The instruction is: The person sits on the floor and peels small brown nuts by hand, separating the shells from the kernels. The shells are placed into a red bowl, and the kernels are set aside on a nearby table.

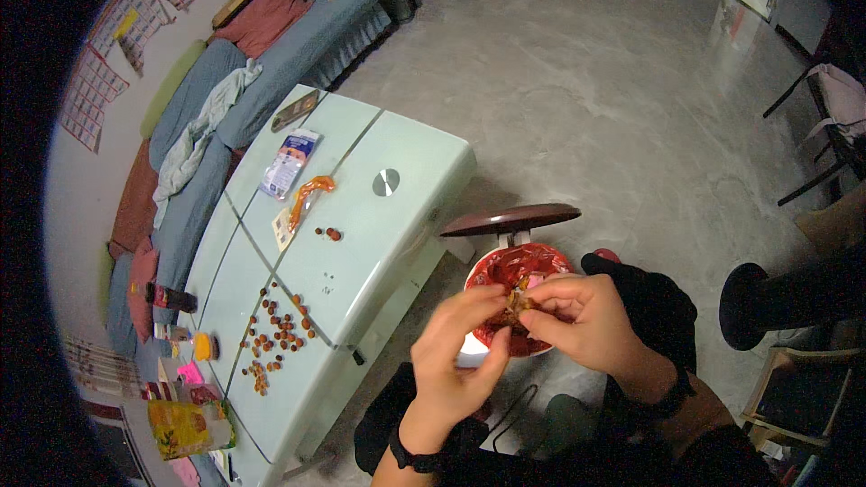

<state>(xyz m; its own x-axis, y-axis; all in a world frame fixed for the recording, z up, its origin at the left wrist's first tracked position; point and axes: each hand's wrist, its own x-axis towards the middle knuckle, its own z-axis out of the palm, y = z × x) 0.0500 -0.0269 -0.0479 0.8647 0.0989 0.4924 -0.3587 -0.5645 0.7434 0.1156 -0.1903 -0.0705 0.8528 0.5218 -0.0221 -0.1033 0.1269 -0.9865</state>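
Observation:
My left hand (454,352) and my right hand (583,321) meet over an open waste bin (482,269) with a red plastic liner. Between their fingertips is a small brown piece (517,307), perhaps a dried fruit or nut; the fingers partly cover it. The thumb and forefinger of my right hand pinch it, and my left fingertips hold its other side. Behind my hands, the bin's dark brown lid (512,218) stands raised. Pink and brown scraps show inside the bin. Each wrist wears a dark band.
Left of me, a pale glass-topped table (406,155) bears several round brown nuts or fruits (274,331), an orange wrapper (311,195), a blue-and-white packet (291,162) and a yellow bag (186,427). A blue-covered sofa (298,47) stands beyond; a black stool (743,304) is at right.

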